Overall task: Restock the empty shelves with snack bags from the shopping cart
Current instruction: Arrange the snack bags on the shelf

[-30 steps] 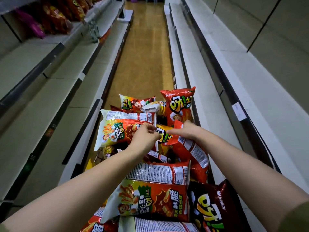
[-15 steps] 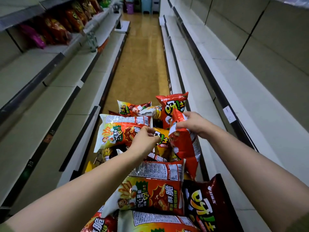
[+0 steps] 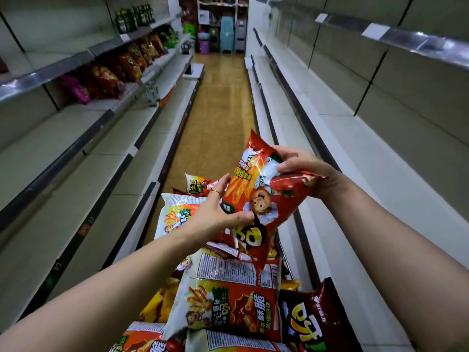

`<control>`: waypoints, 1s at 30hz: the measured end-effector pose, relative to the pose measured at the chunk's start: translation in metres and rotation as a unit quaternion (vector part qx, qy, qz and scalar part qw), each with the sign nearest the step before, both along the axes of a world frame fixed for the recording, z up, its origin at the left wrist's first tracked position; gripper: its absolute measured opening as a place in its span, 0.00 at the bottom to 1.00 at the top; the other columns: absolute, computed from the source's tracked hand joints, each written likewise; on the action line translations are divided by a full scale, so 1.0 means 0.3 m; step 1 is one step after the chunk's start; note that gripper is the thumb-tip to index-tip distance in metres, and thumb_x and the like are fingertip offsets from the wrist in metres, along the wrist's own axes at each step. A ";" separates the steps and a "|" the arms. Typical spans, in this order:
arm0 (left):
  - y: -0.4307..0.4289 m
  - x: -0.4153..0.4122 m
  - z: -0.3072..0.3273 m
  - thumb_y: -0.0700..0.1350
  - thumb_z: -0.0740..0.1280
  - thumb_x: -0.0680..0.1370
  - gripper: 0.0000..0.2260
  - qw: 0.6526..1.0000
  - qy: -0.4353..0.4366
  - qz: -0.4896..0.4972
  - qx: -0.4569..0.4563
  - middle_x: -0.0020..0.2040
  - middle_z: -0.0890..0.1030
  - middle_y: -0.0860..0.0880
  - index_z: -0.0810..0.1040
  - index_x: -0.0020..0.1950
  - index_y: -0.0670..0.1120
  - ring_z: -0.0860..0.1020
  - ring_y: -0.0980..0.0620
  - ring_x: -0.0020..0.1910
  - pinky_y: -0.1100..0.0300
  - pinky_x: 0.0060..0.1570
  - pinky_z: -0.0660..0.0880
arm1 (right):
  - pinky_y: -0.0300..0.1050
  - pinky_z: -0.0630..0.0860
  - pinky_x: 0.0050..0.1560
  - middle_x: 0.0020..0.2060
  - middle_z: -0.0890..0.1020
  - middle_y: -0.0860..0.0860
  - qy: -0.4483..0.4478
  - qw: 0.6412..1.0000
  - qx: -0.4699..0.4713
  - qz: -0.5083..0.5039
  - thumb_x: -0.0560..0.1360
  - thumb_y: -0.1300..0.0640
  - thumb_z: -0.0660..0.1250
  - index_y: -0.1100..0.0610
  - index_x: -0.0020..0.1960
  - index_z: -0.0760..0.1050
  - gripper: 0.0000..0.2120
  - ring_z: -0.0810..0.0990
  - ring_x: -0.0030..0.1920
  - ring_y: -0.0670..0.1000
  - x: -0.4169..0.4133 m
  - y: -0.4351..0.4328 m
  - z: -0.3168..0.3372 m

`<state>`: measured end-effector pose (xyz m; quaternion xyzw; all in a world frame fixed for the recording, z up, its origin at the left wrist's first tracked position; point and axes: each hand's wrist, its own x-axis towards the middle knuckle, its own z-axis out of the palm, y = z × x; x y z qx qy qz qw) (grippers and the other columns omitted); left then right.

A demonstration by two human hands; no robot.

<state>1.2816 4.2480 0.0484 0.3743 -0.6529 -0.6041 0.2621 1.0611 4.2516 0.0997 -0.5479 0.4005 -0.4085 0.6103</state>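
A red snack bag [image 3: 256, 184] with a cartoon face is held tilted above the cart, between both hands. My left hand [image 3: 218, 212] grips its lower left edge, thumb on the front. My right hand [image 3: 307, 171] pinches its upper right side. Below lies the shopping cart load: a white-and-red bag [image 3: 175, 214], a large red-and-white bag [image 3: 228, 306], a dark red bag [image 3: 314, 323] and several more. The cart itself is hidden under the bags.
Bare white shelves [image 3: 355, 153] run along the right side of the aisle. On the left, lower shelves [image 3: 76, 153] are bare, while an upper shelf holds a row of snack bags [image 3: 114, 72]. The tan floor [image 3: 220, 102] leads to plastic stools and bins at the far end.
My right hand has lifted the red bag up out of the cart and turned it face up. My left hand left the pile and took hold of the bag's lower edge. The view tilted upward.
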 end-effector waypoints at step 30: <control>-0.014 0.009 0.006 0.46 0.70 0.67 0.19 0.878 0.308 0.180 0.319 0.47 0.85 0.41 0.79 0.55 0.42 0.84 0.43 0.41 0.51 0.42 0.82 | 0.48 0.72 0.53 0.50 0.78 0.54 -0.187 0.969 -0.028 -0.158 0.49 0.34 0.78 0.55 0.56 0.72 0.43 0.76 0.52 0.53 0.169 0.029 -0.111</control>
